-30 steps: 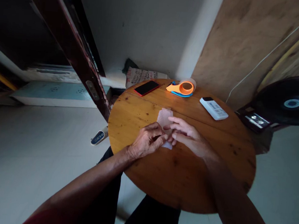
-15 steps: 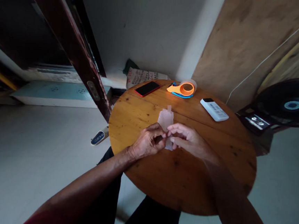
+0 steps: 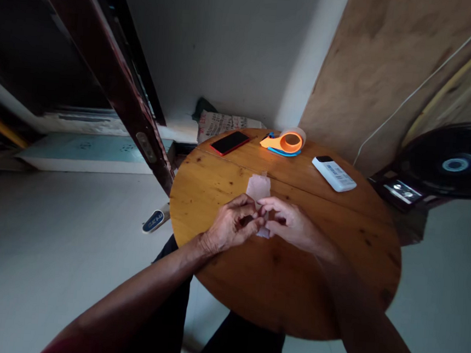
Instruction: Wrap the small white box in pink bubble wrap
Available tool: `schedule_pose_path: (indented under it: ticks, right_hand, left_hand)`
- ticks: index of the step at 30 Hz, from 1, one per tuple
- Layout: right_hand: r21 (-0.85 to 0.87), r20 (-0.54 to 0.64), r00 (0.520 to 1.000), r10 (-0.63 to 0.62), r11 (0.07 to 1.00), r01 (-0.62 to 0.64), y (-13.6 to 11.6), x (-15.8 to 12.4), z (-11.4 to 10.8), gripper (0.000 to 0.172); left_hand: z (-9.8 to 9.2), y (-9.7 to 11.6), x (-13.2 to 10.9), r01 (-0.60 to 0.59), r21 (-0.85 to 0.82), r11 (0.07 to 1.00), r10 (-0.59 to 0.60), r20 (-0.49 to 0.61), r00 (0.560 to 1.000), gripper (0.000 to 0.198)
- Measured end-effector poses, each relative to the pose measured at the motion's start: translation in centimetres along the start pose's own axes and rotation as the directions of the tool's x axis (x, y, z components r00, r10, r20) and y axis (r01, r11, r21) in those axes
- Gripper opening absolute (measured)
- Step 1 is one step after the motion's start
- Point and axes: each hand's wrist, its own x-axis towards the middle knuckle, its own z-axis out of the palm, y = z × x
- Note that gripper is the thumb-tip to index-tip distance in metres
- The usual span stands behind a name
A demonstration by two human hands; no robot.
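Note:
My left hand (image 3: 234, 220) is closed in a pinch above a pale pinkish strip (image 3: 258, 187), which looks like paper and lies on the round wooden table (image 3: 201, 195). What the pinch holds is too small to make out. My right hand (image 3: 287, 222) meets it from the right, thumb and fingers curled inward, their tips close to the left fingertips. Both hands cover the middle of the strip; its far end and a bit of its near end show. A small piece of clear tape (image 3: 264, 174) seems to stick out at the far end.
At the table's far side lie a black phone with a red edge (image 3: 230, 142), an orange tape dispenser (image 3: 282, 142) and a white handheld device (image 3: 334, 174). A black fan (image 3: 455, 163) stands at the right. A door edge (image 3: 136, 129) rises at the left, near a slipper (image 3: 154, 220).
The fingertips of both hands have come slightly closer together over the strip. The view has shifted a little; the things on the table lie as before.

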Motion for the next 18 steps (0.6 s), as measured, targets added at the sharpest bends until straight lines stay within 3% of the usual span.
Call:
schedule_pose_path:
  ticks: [9, 15, 18]
  right_hand:
    - [-0.042, -0.014, 1.0, -0.001, 0.999, 0.001, -0.4, 0.0, 0.0, 0.043]
    - [-0.059, -0.284, 0.958, 0.043, 0.996, -0.062, -0.5, 0.3, -0.5, 0.021]
    - [-0.07, -0.323, 0.945, 0.049, 0.995, -0.075, -0.3, 0.4, -0.8, 0.018]
  left_hand:
    - [0.7, -1.0, -0.3, 0.014, 0.034, 0.999, -0.014, -0.008, 1.0, 0.005]
    - [0.5, -0.8, -0.4, 0.028, 0.106, 0.994, -0.029, 0.012, 1.0, 0.003]
    - [0.5, -0.8, -0.3, 0.017, 0.1, 0.995, -0.018, 0.006, 1.0, 0.003]
